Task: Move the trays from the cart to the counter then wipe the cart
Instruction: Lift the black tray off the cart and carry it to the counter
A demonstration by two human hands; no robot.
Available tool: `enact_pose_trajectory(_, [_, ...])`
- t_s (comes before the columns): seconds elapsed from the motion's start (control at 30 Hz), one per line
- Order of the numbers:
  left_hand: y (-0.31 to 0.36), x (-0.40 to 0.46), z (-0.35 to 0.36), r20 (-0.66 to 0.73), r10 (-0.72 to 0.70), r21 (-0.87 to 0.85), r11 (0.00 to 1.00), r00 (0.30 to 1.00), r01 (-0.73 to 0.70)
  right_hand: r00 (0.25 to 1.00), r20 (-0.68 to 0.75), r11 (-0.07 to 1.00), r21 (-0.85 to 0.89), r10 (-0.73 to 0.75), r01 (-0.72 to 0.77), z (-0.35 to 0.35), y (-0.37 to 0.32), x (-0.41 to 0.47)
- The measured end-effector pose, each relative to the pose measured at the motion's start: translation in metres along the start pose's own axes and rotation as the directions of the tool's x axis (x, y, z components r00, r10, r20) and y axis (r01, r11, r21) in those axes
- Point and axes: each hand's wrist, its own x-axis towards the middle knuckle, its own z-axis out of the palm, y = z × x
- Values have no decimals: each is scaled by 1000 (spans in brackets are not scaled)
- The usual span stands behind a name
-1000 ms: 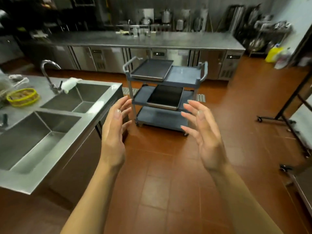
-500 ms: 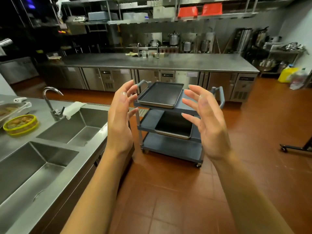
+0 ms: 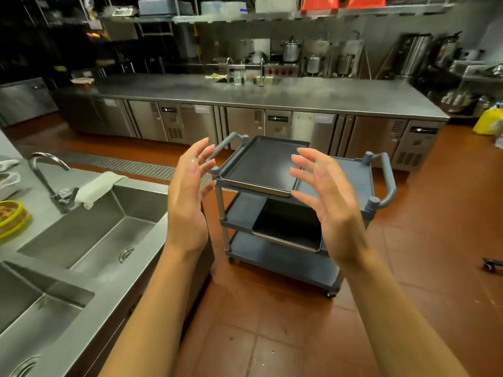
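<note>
A grey three-shelf cart (image 3: 353, 175) stands on the red tile floor ahead. One dark metal tray (image 3: 258, 164) lies on its top shelf, toward the left. A second dark tray (image 3: 285, 227) lies on the middle shelf. The bottom shelf shows no tray. My left hand (image 3: 187, 197) and my right hand (image 3: 329, 202) are raised in front of the cart, palms facing each other, fingers spread and relaxed. Neither hand touches or holds anything. A long steel counter (image 3: 272, 96) runs behind the cart.
A steel double sink (image 3: 89, 238) with a tap (image 3: 46, 175) and a folded white cloth (image 3: 95, 189) is at my left. A yellow-rimmed bowl (image 3: 11, 219) sits beside it. Pots and bottles line the counter's back. A castor of another trolley (image 3: 490, 265) shows at right.
The view has lifted and moved closer to the cart, which now looks larger. Both hands stay raised and empty in the same pose.
</note>
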Motion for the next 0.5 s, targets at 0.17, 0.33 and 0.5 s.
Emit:
enact_pose_trajectory(0.17, [-65,70,-1,-3,-29,12,999,1000,29,999,-21,997,-60,37,-38,9,58,77])
enact_pose_trajectory(0.33, [-149,159,-2,34,-69,-22,997,997,70,991,-86,986,-127,100,-110,22,129,166])
enact_pose_trajectory(0.5, [-237,263,5,146,-238,-36,969,960,246,957,-185,957,-148,221,-250,39,201,269])
